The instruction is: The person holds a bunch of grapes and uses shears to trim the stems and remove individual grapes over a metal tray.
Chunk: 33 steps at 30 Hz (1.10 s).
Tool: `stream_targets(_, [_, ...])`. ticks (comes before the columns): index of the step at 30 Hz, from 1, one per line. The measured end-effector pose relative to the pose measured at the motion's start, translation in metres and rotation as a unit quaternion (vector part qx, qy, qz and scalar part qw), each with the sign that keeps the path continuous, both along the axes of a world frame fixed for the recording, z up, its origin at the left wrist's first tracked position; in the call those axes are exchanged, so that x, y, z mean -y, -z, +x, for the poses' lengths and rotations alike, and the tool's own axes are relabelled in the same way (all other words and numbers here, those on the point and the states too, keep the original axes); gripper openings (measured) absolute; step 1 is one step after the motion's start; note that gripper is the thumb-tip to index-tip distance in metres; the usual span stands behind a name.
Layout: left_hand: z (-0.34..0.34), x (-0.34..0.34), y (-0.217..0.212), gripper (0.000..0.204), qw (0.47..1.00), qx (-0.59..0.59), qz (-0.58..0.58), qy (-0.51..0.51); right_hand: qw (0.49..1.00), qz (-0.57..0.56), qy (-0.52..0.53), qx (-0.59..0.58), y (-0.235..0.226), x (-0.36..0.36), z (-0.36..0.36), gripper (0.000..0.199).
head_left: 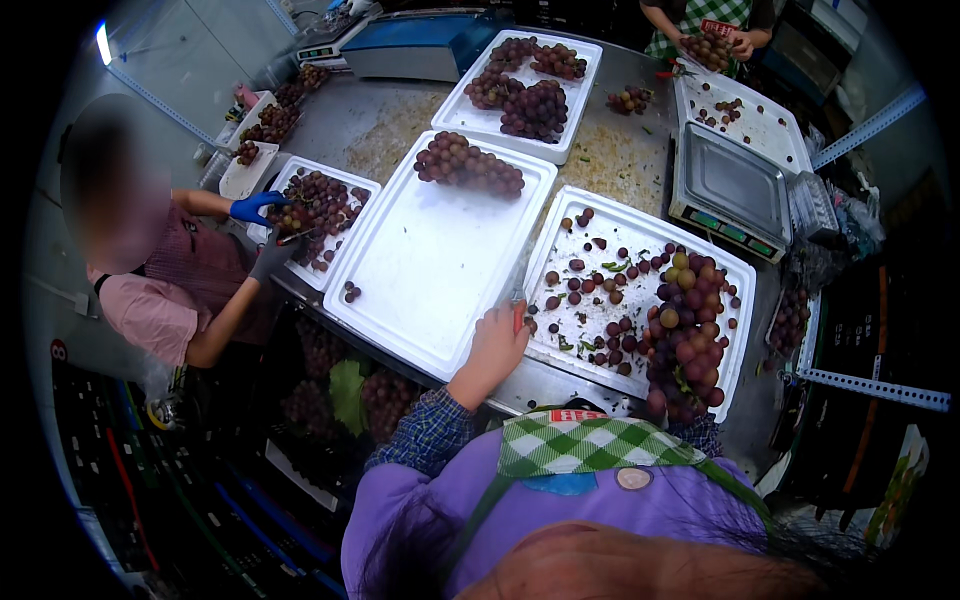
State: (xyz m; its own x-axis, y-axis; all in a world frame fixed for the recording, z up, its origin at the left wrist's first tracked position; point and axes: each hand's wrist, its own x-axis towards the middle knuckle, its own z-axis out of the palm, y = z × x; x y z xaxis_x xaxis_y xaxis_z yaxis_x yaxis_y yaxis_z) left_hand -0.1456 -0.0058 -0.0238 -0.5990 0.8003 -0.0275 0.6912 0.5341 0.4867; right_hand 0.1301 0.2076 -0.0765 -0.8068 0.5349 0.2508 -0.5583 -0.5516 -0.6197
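Observation:
My left hand (490, 349) is closed around red-handled scissors (519, 314), above the gap between two white trays. Their narrow metal blades point away from me and show only in part. On my right, a large bunch of red and green-tinged grapes (688, 330) is held up over the near right corner of the right tray (640, 378). My right sleeve (698, 434) reaches to its lower end, and the bunch hides my right hand and its fingers. Loose grapes (612, 290), green stem bits and dark scraps are scattered over that tray.
The middle tray (420, 270) carries one bunch (468, 165); another tray (447, 122) beyond holds several. Scales (730, 190) stand at the right. A co-worker in pink (150, 310) trims grapes on the left; another person's hands (742, 45) hold grapes at the far right. Grapes in a crate (385, 400) lie below.

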Motion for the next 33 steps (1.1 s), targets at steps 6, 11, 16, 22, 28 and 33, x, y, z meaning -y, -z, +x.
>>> stream_targets(6, [0.025,-0.023,-0.009,0.064,0.998,-0.059,0.032,0.016,0.999,0.016,0.024,0.041,-0.033,-0.001,-0.013,0.068])
stream_targets(11, [0.043,-0.080,-0.071,0.066,0.837,0.536,0.109,0.009,0.998,0.024,0.035,0.052,-0.054,-0.002,-0.030,0.065])
stream_targets(16, [0.056,-0.117,-0.069,0.059,0.747,0.652,0.128,-0.033,0.997,0.023,0.031,0.070,-0.082,0.001,-0.053,0.063])
stream_targets(22, [0.048,-0.138,-0.061,0.056,0.675,0.723,0.146,-0.022,0.987,-0.055,0.006,0.151,-0.122,-0.005,-0.078,0.061])
stream_targets(28, [0.046,-0.128,-0.116,0.071,0.610,0.782,0.106,-0.068,0.930,-0.130,-0.104,0.328,-0.117,-0.021,-0.074,0.065])
stream_targets(33, [0.032,-0.118,-0.061,0.076,0.127,0.971,0.186,0.086,0.934,-0.022,-0.064,0.352,-0.157,-0.020,-0.095,0.060])
